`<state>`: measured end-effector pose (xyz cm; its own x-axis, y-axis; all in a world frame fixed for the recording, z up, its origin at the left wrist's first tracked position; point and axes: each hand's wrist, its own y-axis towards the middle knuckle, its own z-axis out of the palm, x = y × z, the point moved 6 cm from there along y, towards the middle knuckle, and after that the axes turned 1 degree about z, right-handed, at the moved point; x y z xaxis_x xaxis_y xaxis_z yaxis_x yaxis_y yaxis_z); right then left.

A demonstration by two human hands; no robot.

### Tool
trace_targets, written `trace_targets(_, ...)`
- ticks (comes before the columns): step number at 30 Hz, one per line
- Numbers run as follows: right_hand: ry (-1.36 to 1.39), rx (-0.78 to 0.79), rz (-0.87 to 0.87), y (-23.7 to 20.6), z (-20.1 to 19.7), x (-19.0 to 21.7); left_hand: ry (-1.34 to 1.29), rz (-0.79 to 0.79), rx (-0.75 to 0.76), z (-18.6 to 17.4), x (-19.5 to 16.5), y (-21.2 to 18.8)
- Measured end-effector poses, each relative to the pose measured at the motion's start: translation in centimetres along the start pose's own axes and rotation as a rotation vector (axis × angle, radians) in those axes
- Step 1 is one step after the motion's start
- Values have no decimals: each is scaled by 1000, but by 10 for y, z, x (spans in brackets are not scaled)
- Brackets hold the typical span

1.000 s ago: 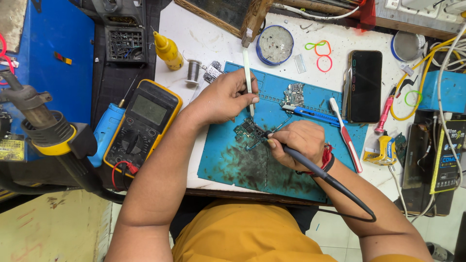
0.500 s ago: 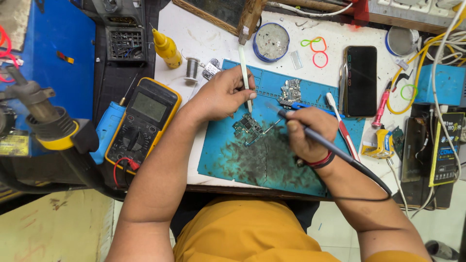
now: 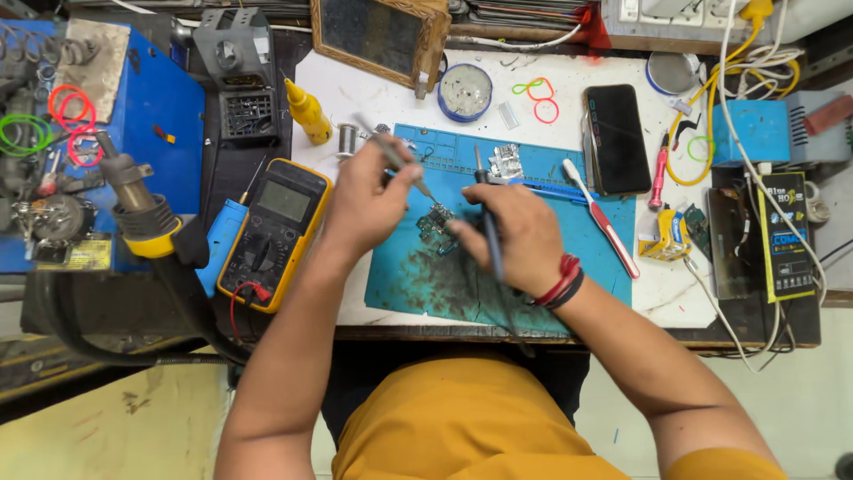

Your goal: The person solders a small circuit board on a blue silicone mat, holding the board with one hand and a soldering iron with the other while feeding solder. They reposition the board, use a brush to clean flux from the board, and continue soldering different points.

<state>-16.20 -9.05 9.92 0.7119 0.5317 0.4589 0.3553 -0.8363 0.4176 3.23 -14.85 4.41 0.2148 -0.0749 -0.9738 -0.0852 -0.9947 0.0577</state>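
A small dark circuit board lies on the stained teal rubber work mat, between both hands. The left hand pinches slim metal tweezers, their tip just above the board. The right hand grips a dark soldering iron. A yellow multimeter sits left of the mat, a black smartphone to its right.

A white bench carries a blue mat, black phone and multimeter (perhaps overhanging its edge).
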Motion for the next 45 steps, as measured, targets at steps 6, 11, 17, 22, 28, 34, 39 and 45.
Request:
trace_targets(6, -132, 96, 43, 2, 16, 18, -462, 38, -342, -11, 14, -60)
trace_targets(11, 6, 233, -156, -4, 19, 17, -520, 24, -380, -4, 32, -90)
trace_targets(17, 131, 179, -219, -17, 3, 8, -465, -11, -321, 14, 40, -96)
trace_targets(22, 298, -7, 169, -46, 2, -6, -360, 26, -218, 20, 37, -93)
trace_targets(28, 188, -97, 261, -58, 21, -9, -306, 7, -228, 20, 34, -90)
trace_targets(34, 282, -156, 188, -55, 16, -8, -190, 12, -189, 22, 31, -88)
trace_targets(39, 294, -138, 171, -50, 15, -8, -147, 63, -204, 22, 25, -84)
trace_targets(45, 298, -148, 160, -47, 11, -6, -115, 49, -220, 23, 23, -86)
